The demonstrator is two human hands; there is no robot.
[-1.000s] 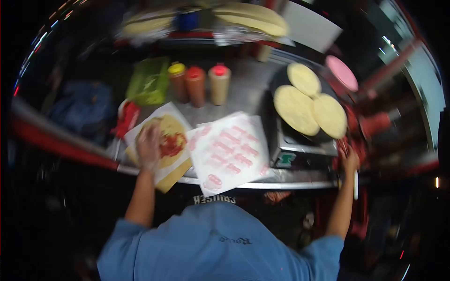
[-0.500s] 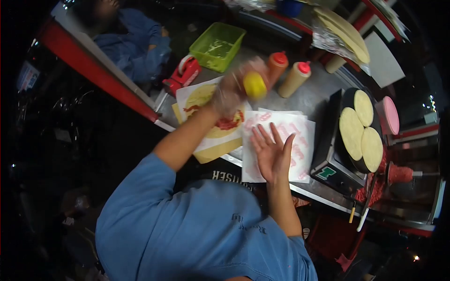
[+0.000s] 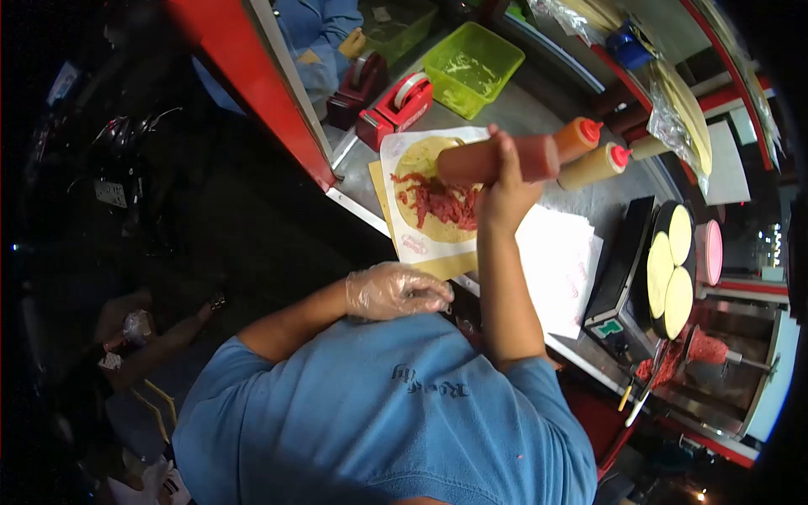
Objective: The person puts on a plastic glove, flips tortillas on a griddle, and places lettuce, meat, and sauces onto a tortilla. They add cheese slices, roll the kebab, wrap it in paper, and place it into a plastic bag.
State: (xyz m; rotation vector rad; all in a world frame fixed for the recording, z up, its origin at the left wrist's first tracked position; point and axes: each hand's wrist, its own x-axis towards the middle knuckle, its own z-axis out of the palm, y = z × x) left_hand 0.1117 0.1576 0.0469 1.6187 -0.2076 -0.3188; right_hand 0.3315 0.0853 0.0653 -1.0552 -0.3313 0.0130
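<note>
"Right hand (image 3: 510, 198)?"
"Fingers closed round one squeeze bottle (image 3: 471, 162), held aloft over the flatbread (image 3: 450, 234)."
"Bottle, appearance?"
"Dark red, smooth, tilted nearly level, base toward the other bottles (image 3: 589, 162); cap not visible."
"Left hand (image 3: 400, 290)?"
"Clear glove, fingers curled, near the blue shirt (image 3: 353, 396); contents, if any, cannot be told."
"Flatbread?"
"Pale, round, topped with red shreds (image 3: 442, 204), on white paper (image 3: 412, 246), bench (image 3: 623, 185) beneath."

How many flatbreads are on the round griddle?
3 on the griddle: the far flatbread, the left flatbread and the near flatbread, close together. Any lying underneath these would be hidden.
</note>
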